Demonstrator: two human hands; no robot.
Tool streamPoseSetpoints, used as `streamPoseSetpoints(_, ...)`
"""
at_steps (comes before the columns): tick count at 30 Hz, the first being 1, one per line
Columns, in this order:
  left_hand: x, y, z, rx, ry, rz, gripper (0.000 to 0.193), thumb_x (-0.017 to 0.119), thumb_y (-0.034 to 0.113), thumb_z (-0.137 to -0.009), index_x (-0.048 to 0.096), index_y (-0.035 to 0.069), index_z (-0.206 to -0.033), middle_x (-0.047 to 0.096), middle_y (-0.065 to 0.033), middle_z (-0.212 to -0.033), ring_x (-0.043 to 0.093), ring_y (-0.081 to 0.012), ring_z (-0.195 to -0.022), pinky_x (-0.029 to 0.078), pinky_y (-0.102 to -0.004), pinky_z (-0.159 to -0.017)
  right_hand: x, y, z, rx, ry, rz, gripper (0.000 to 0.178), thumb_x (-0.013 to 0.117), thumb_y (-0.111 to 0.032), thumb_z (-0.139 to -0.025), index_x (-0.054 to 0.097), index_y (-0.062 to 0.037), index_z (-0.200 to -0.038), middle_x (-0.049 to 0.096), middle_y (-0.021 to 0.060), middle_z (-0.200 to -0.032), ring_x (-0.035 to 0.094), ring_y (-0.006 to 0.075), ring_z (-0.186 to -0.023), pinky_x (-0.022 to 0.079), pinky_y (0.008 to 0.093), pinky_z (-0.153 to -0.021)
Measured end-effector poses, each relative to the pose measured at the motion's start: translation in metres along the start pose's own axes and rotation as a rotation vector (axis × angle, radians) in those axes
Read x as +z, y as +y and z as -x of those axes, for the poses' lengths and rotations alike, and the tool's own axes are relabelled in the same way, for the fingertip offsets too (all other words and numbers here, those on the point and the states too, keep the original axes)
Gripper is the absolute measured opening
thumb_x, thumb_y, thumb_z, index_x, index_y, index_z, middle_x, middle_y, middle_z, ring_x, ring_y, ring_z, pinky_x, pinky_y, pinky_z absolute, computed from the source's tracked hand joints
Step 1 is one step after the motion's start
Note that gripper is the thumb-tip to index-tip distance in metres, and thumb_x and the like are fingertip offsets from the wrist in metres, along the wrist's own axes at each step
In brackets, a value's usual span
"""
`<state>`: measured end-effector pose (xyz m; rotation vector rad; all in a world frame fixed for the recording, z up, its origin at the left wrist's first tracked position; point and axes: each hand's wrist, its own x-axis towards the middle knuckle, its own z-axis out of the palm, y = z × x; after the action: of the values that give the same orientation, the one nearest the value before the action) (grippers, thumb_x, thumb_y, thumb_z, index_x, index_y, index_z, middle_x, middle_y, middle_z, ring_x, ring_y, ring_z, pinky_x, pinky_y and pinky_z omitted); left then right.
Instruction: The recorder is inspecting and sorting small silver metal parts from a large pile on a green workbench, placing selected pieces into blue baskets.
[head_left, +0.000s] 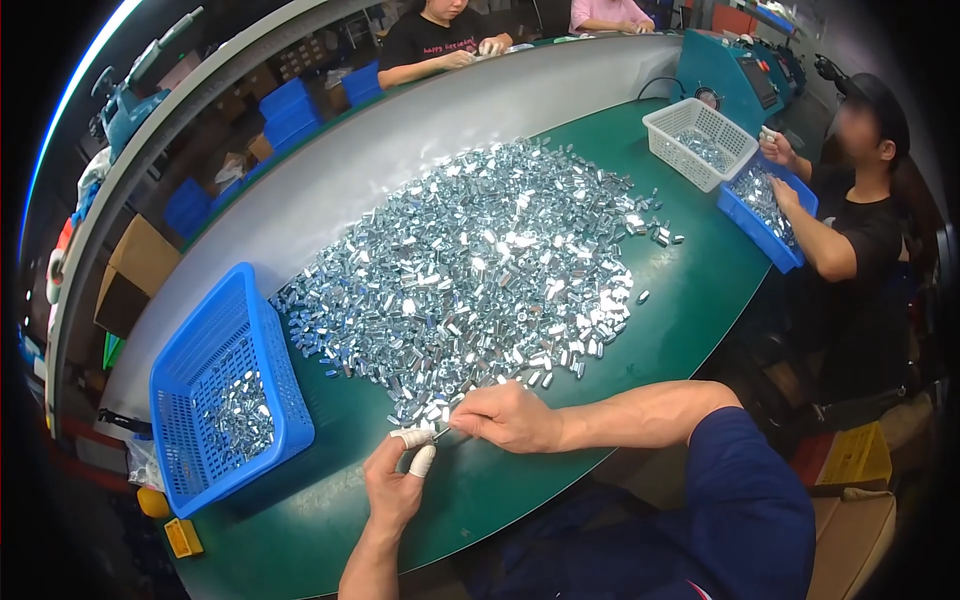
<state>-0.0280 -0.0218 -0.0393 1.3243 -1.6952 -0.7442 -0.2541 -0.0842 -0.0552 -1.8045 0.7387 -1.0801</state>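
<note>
Head view: pinching a slim metal piece (pixel 442 433) between two bare hands, right at the near edge of a broad heap of short cylindrical metal parts (pixel 470 270). Holding it low and close in front of the body, probably for seeing so small a thing clearly and for having the heap within easy reach.

Closing the right grip (pixel 512 418) to a fingertip pinch, pressing thumb against index finger, showing almost no gap and having hold of one end of the slim piece. Meeting its other end with the left grip (pixel 393 492), parting thumb and index finger only slightly; not being able to tell, at this size, whether clamping it or merely touching it. Wearing white finger cots (pixel 422 460) on that thumb and index finger, presumably for shielding the skin from metal edges or for getting a surer hold.

Using the green surface (pixel 665 320) as a wide bed for the heap, leaving a bare strip along the curved near edge, seemingly as room for the forearms. Seeing a blue perforated basket (pixel 285 385) to the left of the heap, with similar loose parts (pixel 240 415) inside, likely for containing them near the left grip. Noticing a white basket (pixel 680 163) beside a smaller blue basket (pixel 757 236) at the far right, both holding metal parts close to a co-worker (pixel 870 230), probably for convenient reach.
</note>
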Motion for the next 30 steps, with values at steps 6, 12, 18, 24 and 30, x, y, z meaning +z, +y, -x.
streamPoseSetpoints(6, 0.003, 0.005, -0.001, 0.138, -0.043, -0.102, 0.019, 0.080, 0.000, -0.084, 0.074, 0.001, -0.102, 0.075, -0.0143, -0.099, 0.073, -0.0288, -0.089, 0.056, -0.0358, -0.081, 0.002, 0.008, 0.005, -0.070, -0.087, 0.154, 0.034, 0.071, -0.027, -0.099, 0.065, -0.0042, -0.075, 0.059, 0.0141, -0.065, 0.060, 0.0354, -0.058, 0.045, 0.0444, -0.055)
streamPoseSetpoints(12, 0.003, 0.006, 0.002, 0.093, -0.033, -0.074, 0.019, 0.080, 0.000, -0.084, 0.074, 0.001, -0.102, 0.075, -0.0143, -0.098, 0.073, -0.0295, -0.089, 0.057, -0.0364, -0.080, 0.006, 0.004, 0.006, -0.069, -0.080, 0.116, 0.027, 0.073, -0.028, -0.098, 0.070, -0.0054, -0.083, 0.064, 0.0119, -0.070, 0.064, 0.0319, -0.061, 0.049, 0.0412, -0.056)
streamPoseSetpoints(18, -0.004, 0.009, 0.003, 0.131, 0.020, -0.124, 0.019, 0.079, -0.004, -0.082, 0.074, 0.001, -0.100, 0.075, -0.0139, -0.096, 0.073, -0.0296, -0.088, 0.057, -0.0364, -0.079, 0.006, 0.004, 0.011, -0.026, -0.058, 0.074, 0.013, 0.072, -0.017, -0.096, 0.074, -0.0051, -0.093, 0.070, 0.0116, -0.080, 0.069, 0.0272, -0.068, 0.052, 0.0370, -0.061)
streamPoseSetpoints(24, -0.052, 0.021, -0.021, 0.390, 0.292, -0.464, 0.024, 0.079, -0.006, -0.082, 0.073, 0.000, -0.104, 0.074, -0.0147, -0.100, 0.073, -0.0291, -0.094, 0.056, -0.0363, -0.086, -0.011, -0.001, -0.010, 0.032, 0.175, -0.032, 0.024, 0.063, -0.017, -0.103, 0.068, 0.0006, -0.088, 0.066, 0.0057, -0.072, 0.061, 0.0117, -0.063, 0.048, 0.0289, -0.058)
streamPoseSetpoints(30, -0.114, 0.050, -0.052, 0.429, 0.657, -0.968, 0.024, 0.074, -0.005, -0.088, 0.073, 0.001, -0.111, 0.074, -0.0129, -0.108, 0.070, -0.0296, -0.101, 0.053, -0.0402, -0.094, -0.004, 0.009, -0.007, 0.053, 0.102, -0.130, 0.030, 0.064, -0.022, -0.105, 0.067, 0.0010, -0.087, 0.066, 0.0047, -0.070, 0.061, 0.0100, -0.063, 0.047, 0.0268, -0.057)
